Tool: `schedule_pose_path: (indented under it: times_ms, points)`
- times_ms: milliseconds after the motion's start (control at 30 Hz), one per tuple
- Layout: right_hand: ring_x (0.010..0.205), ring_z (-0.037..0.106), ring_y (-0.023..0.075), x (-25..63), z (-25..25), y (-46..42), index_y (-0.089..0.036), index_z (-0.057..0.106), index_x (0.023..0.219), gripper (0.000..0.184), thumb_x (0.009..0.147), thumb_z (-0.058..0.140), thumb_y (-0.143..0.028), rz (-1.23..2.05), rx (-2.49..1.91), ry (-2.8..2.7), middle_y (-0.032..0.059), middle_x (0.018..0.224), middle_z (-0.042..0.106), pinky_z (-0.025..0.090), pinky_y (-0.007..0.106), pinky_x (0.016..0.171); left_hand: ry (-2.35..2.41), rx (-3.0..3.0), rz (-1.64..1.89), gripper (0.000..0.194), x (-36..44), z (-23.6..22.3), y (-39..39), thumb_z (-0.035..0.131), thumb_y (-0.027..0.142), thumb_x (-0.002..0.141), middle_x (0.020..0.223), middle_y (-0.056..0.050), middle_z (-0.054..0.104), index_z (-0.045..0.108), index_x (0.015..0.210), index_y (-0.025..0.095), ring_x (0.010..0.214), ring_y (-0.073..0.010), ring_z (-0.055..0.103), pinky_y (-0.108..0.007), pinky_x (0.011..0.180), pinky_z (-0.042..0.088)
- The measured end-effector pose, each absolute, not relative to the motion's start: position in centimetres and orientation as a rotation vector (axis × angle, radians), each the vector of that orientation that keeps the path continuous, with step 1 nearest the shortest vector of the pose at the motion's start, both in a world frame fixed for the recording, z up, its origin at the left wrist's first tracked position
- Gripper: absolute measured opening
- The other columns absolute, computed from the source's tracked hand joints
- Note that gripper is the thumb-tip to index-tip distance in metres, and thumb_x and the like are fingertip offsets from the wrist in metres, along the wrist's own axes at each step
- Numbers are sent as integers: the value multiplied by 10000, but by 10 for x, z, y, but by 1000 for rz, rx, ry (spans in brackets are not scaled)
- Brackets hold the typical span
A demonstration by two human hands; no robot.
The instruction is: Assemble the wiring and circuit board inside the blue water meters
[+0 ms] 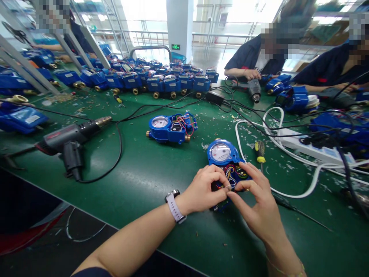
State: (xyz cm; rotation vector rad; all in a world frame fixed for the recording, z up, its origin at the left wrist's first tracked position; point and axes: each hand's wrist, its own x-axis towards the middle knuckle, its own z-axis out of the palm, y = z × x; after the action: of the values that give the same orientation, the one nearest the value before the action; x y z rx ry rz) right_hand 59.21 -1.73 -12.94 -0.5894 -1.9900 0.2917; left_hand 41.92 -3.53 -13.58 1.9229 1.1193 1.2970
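An opened blue water meter (221, 153) lies on the green table (150, 181) in front of me, dial up, with coloured wires spilling from its body. My left hand (201, 191), with a watch on the wrist, pinches the wires at the meter's near end. My right hand (256, 204) meets it fingertip to fingertip, also pinching the wires. A second opened blue meter (171, 129) with red wiring lies farther back, untouched.
A black heat gun (72, 140) lies at the left, its cord looping across the table. A yellow-handled screwdriver (260, 151) rests right of the meter, beside a white power strip (314, 148) and cables. Rows of blue meters (161, 80) line the back. Other people work at the far right.
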Motion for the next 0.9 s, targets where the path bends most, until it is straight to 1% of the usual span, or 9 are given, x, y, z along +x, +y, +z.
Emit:
schedule_pose_path:
  times_ms: [100, 267, 500, 600, 767, 900]
  points:
    - [1221, 290, 379, 593, -129, -17, -149, 621, 782, 280, 999, 546, -308, 260, -597, -2010, 117, 1310, 391, 194, 550, 994, 1065, 1927, 1287, 76, 417, -136, -33, 608, 189, 824, 913, -34, 583, 607, 785, 123, 917, -141, 529, -303, 878, 384]
    - [1223, 278, 395, 593, -129, -18, -142, 682, 792, 288, 977, 513, -285, 220, -625, -2033, 126, 1315, 383, 191, 599, 970, 1063, 2000, 1256, 152, 415, -137, -31, 571, 243, 881, 914, -46, 576, 566, 801, 113, 902, -143, 511, -304, 859, 386]
    - [1229, 269, 394, 592, -125, -19, -143, 618, 704, 336, 953, 439, -279, 228, -677, -2063, 119, 1320, 375, 198, 613, 969, 1181, 2115, 1131, 128, 418, -134, -38, 517, 221, 907, 982, -39, 563, 534, 827, 123, 952, -158, 484, -332, 878, 354]
    - [1239, 254, 387, 593, -124, -20, -145, 597, 705, 324, 946, 423, -275, 251, -677, -2092, 114, 1334, 358, 180, 616, 979, 1183, 2115, 1122, 133, 418, -132, -39, 511, 226, 911, 971, -25, 565, 528, 823, 127, 943, -151, 483, -324, 861, 352]
    - [1246, 240, 385, 596, -124, -19, -135, 609, 745, 309, 954, 418, -260, 303, -653, -2113, 123, 1348, 336, 162, 623, 984, 1174, 2126, 1118, 120, 417, -132, -40, 510, 218, 905, 979, -12, 572, 537, 821, 136, 951, -141, 492, -308, 844, 350]
    - [1245, 245, 381, 597, -123, -18, -138, 634, 779, 301, 954, 420, -256, 334, -629, -2094, 117, 1349, 337, 173, 621, 982, 1207, 2171, 1140, 91, 418, -135, -39, 596, 238, 835, 1002, 1, 569, 568, 850, 153, 973, -135, 509, -303, 834, 338]
